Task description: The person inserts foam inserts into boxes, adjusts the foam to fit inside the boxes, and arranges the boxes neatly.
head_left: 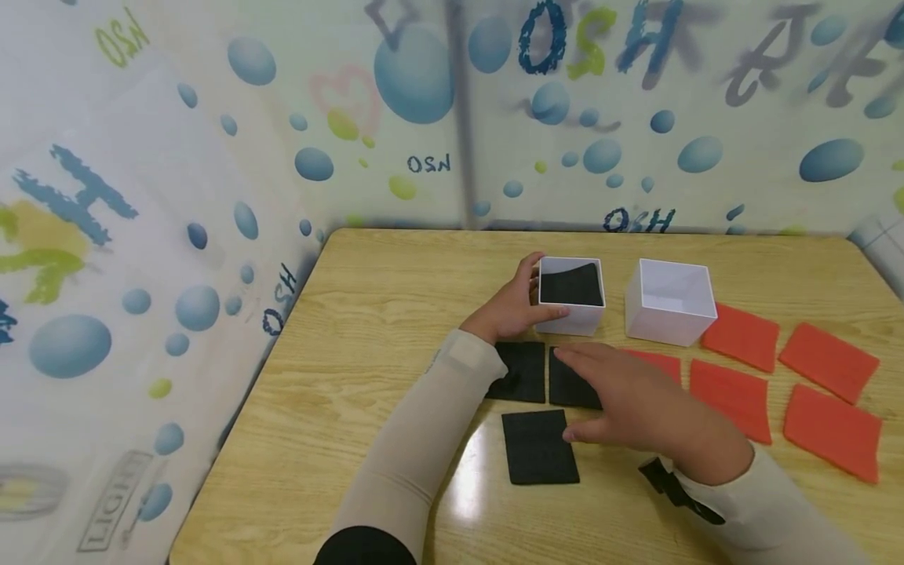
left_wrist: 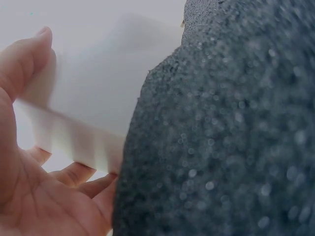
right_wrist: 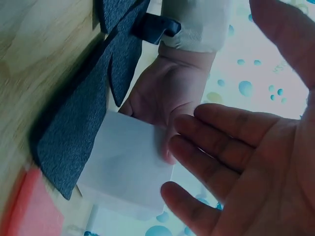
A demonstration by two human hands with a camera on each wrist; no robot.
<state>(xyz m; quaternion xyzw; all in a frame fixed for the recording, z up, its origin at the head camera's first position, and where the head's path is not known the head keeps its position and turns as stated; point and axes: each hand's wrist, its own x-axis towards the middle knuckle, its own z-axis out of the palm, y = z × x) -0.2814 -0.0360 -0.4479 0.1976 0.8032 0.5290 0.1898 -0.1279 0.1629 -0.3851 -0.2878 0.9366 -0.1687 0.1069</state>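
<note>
My left hand (head_left: 510,308) holds a white open-topped box (head_left: 585,320) at its left side, thumb on the near wall and fingers along the side. A black square sheet (head_left: 574,284) lies inside that box. The left wrist view shows the fingers and thumb about the white wall, while a blurred black sheet (left_wrist: 221,137) covers the right part. Over the table hovers my right hand (head_left: 628,400), fingers extended, with nothing held. Beneath and beside it lie a black square (head_left: 575,384), another black square (head_left: 521,373) and a nearer black square (head_left: 540,447).
To the right of the held box stands a second white box (head_left: 671,314), with no sheet visible inside. Several red sheets lie on the wooden table (head_left: 353,314) at the right, among them a red sheet (head_left: 833,431). A patterned wall (head_left: 508,118) rises behind the table.
</note>
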